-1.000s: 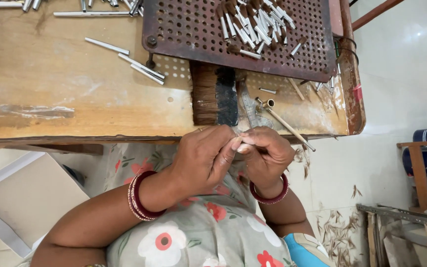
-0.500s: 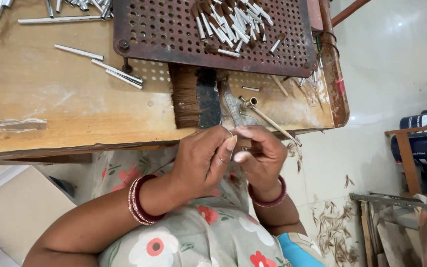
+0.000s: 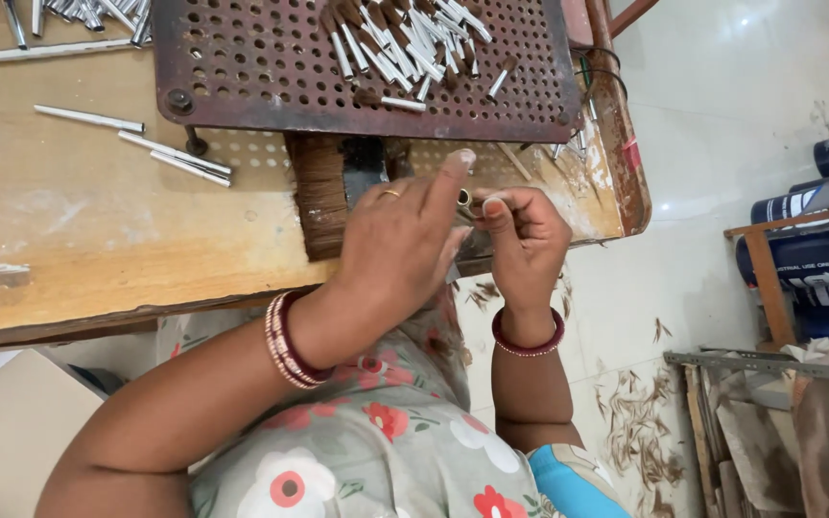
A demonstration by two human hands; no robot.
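Small brass-coloured metal tube [image 3: 464, 199] pinched between fingertips of left hand [image 3: 397, 251] and right hand [image 3: 524, 238], hands together at edge of worn wooden table [image 3: 69, 240], brown bristle bundle [image 3: 319, 192] just beside, rusty perforated metal tray [image 3: 242, 67] beyond, bearing silver ferrules [image 3: 405, 43].

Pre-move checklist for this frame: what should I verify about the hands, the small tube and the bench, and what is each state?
1. Small metal tube pinched by right hand: ok.
2. Left hand meets the right at the tube: ok.
3. Bristles seated inside the tube: cannot tell.
4. Finished pieces resting on perforated tray: ok.
5. Bristle bundle within reach: ok.
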